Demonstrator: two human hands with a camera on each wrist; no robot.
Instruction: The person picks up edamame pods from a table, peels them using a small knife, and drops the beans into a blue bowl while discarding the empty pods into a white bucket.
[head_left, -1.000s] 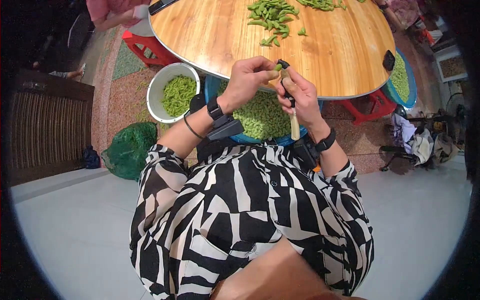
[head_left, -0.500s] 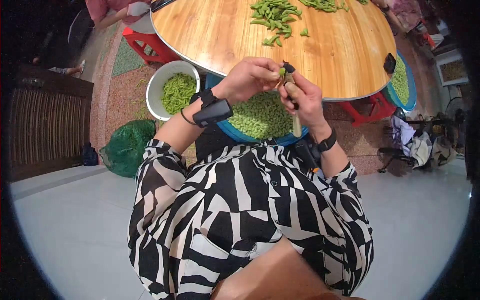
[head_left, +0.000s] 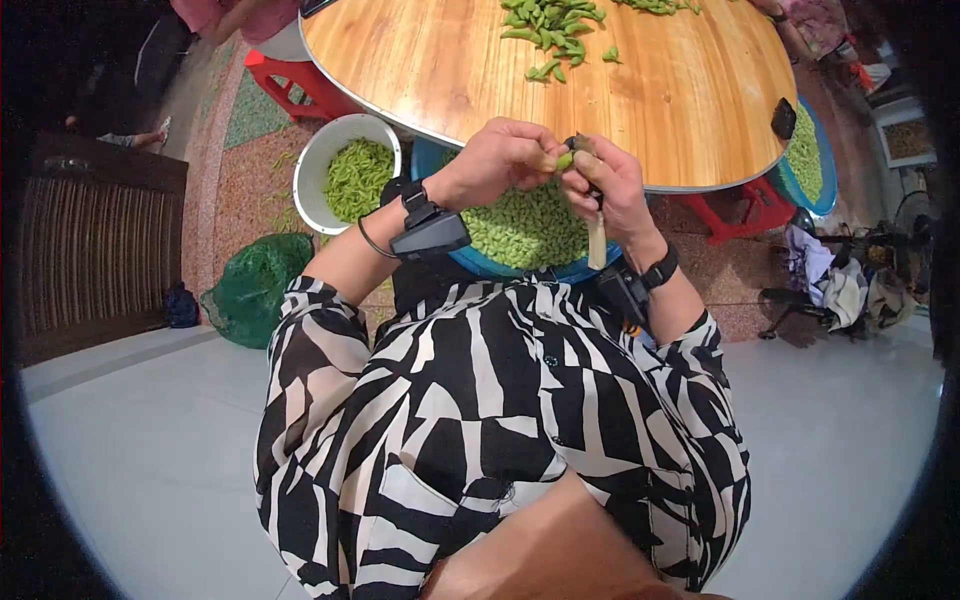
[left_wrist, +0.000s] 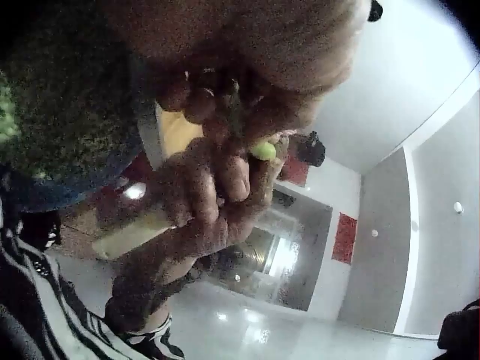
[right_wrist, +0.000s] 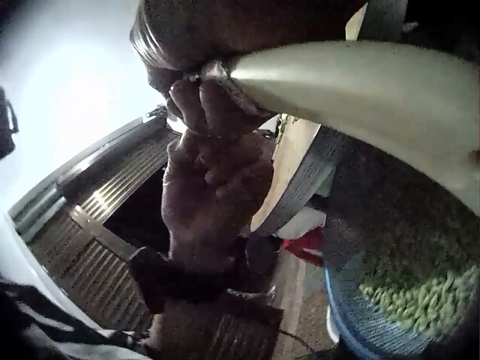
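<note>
In the head view the left hand (head_left: 505, 162) pinches a green pod (head_left: 565, 160) by its end, just past the table's near edge. Touching the pod from the other side is the right hand (head_left: 618, 190), its fingers curled round a tool whose pale handle (head_left: 597, 243) points down. Something black covers a fingertip or the tool's end; which one, I cannot tell. The left wrist view shows a green bean or pod end (left_wrist: 262, 151) at the right hand's fingertips (left_wrist: 238, 180). The pale handle (right_wrist: 352, 79) looms large in the right wrist view, hiding part of the grip.
A round wooden table (head_left: 440, 70) bears piles of pods (head_left: 550, 30). Beneath the hands is a blue tub of shelled beans (head_left: 530, 232). A white bucket (head_left: 303, 190) of green pieces, a green net bag (head_left: 255, 290) and red stools (head_left: 290, 90) stand around. Other people sit across.
Both hands stay close together at the table's edge. The pod shows more plainly between the fingertips, and the left wrist has turned a little. The person at upper left has shifted an arm.
</note>
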